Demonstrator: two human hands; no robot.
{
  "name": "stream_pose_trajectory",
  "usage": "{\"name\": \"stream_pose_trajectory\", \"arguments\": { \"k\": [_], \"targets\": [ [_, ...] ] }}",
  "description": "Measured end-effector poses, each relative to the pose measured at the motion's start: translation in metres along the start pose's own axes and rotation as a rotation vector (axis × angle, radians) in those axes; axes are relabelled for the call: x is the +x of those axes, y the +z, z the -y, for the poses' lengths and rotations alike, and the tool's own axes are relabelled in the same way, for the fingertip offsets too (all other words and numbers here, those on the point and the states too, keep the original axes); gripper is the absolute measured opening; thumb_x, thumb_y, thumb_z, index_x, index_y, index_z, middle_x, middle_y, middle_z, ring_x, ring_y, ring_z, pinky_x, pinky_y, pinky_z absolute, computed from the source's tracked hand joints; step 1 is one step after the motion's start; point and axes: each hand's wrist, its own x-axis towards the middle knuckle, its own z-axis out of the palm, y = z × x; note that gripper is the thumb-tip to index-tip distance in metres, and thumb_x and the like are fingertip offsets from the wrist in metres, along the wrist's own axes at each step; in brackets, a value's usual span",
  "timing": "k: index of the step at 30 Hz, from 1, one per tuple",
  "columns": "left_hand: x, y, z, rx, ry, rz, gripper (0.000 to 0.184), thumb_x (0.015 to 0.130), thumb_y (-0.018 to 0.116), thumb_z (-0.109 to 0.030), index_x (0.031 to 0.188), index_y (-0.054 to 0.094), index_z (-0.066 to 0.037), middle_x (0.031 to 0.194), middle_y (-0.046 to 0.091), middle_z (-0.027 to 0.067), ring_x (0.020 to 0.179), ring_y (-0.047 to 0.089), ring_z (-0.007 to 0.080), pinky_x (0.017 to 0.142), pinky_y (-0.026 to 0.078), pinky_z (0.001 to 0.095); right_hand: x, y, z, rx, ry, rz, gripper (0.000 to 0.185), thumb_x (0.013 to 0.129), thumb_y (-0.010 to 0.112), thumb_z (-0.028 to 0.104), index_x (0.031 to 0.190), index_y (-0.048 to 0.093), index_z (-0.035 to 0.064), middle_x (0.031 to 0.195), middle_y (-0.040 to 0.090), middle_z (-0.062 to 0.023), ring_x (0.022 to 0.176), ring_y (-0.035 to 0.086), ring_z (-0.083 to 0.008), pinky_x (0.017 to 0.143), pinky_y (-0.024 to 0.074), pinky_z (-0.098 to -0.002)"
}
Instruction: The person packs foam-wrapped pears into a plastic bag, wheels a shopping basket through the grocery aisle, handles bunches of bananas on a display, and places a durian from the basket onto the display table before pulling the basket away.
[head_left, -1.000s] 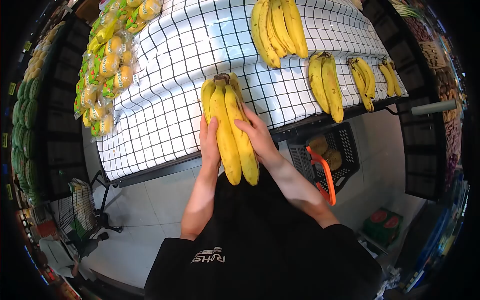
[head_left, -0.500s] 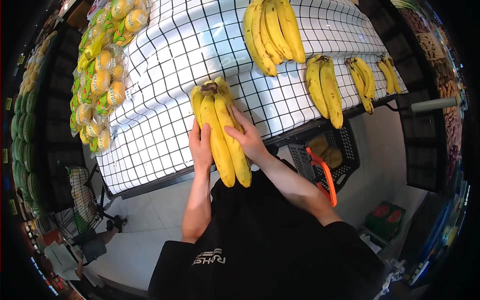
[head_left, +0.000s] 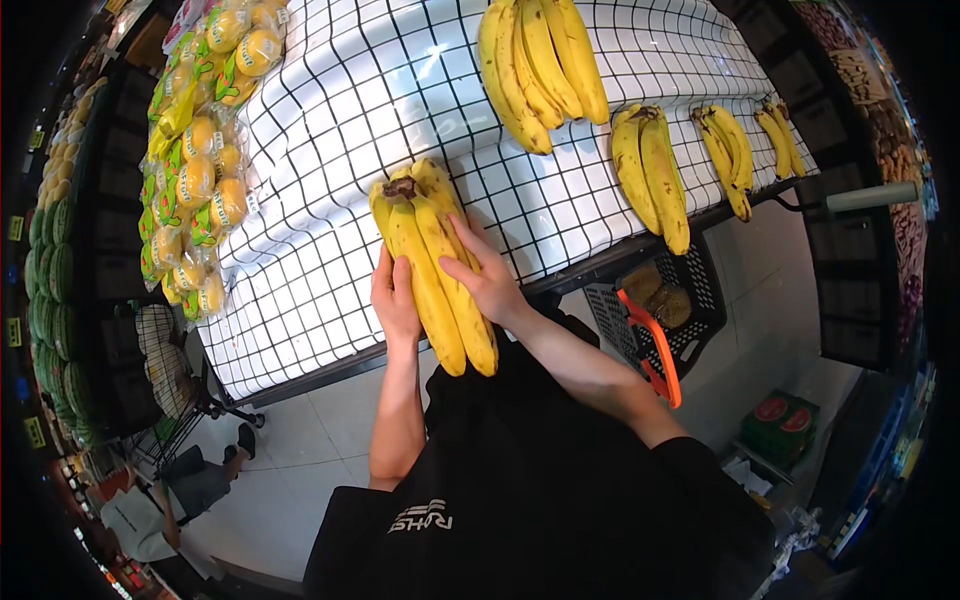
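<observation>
A black shirt (head_left: pixel 540 490) with pale lettering on its front fills the nearest part of the view, and two bare arms reach forward from its sleeves. Between the hands is a bunch of bananas (head_left: pixel 425 285), its tips pointing back toward the shirt and its dark stem end pointing away, over the bench. The left hand (head_left: pixel 396 302) presses against one side of the bunch, and the right hand (head_left: pixel 482 283) presses against the other, thumb lying across the yellow peel. The fingers of both hands are clamped on the bananas (some of them curl out of sight, around the fruit). Whether the bunch touches the bench (head_left: pixel 300 300) underneath, I cannot tell.

A white cloth with a black grid covers the bench. Just beyond its front edge, to the right, a black basket (head_left: pixel 712 312) with an orange handle (head_left: pixel 655 345) holds some brownish round things, too dim to name. On the cloth, to the right of the held bunch, lie a large bunch (head_left: pixel 545 75), a pair of bananas (head_left: pixel 650 180) and two smaller-looking clusters farther along. Bagged yellow fruit (head_left: pixel 195 180) is heaped at the left. Well apart, on the left, another person (head_left: pixel 140 525) is near a shopping cart (head_left: pixel 165 365).
</observation>
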Motion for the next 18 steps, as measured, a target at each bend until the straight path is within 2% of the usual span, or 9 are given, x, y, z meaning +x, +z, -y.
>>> {"name": "stream_pose_trajectory", "arguments": {
  "k": [6,9,15,18],
  "targets": [
    [0.002,-0.001,-0.005,-0.081,-0.041,0.021,0.043,0.102,0.045,-0.020,0.137,0.050,0.005,0.117,0.065,0.0162,0.103,0.062,0.0192,0.088,0.048,0.0283,0.003,0.000,-0.004,-0.075,0.074,-0.010,0.061,0.094,0.061,0.014,0.148,0.036,0.0004,0.158,0.022,-0.0186,0.147,0.021,-0.0269,0.117,0.0201,-0.0327],
    [0.002,0.000,-0.004,-0.080,-0.025,-0.001,0.044,0.102,0.046,-0.019,0.138,0.048,0.006,0.120,0.065,0.0170,0.105,0.062,0.0187,0.090,0.047,0.0281,0.005,-0.002,-0.003,-0.068,0.028,0.017,0.060,0.094,0.061,0.015,0.147,0.036,-0.0009,0.159,0.023,-0.0182,0.147,0.023,-0.0262,0.116,0.0222,-0.0320],
    [-0.002,-0.002,-0.015,0.061,-0.001,-0.037,0.046,0.102,0.049,-0.020,0.140,0.047,0.005,0.120,0.066,0.0177,0.098,0.064,0.0171,0.082,0.051,0.0265,0.003,0.000,0.000,-0.270,0.023,-0.007,0.060,0.095,0.061,0.017,0.146,0.036,-0.0021,0.157,0.027,-0.0196,0.146,0.027,-0.0269,0.116,0.0232,-0.0323],
    [-0.002,-0.001,-0.020,0.131,0.028,-0.054,0.046,0.102,0.049,-0.021,0.140,0.047,0.005,0.119,0.066,0.0185,0.095,0.065,0.0157,0.078,0.052,0.0259,0.004,-0.002,0.001,-0.267,0.036,0.007,0.060,0.095,0.060,0.019,0.146,0.036,-0.0020,0.156,0.027,-0.0223,0.146,0.025,-0.0295,0.116,0.0225,-0.0335]
  ]
}}
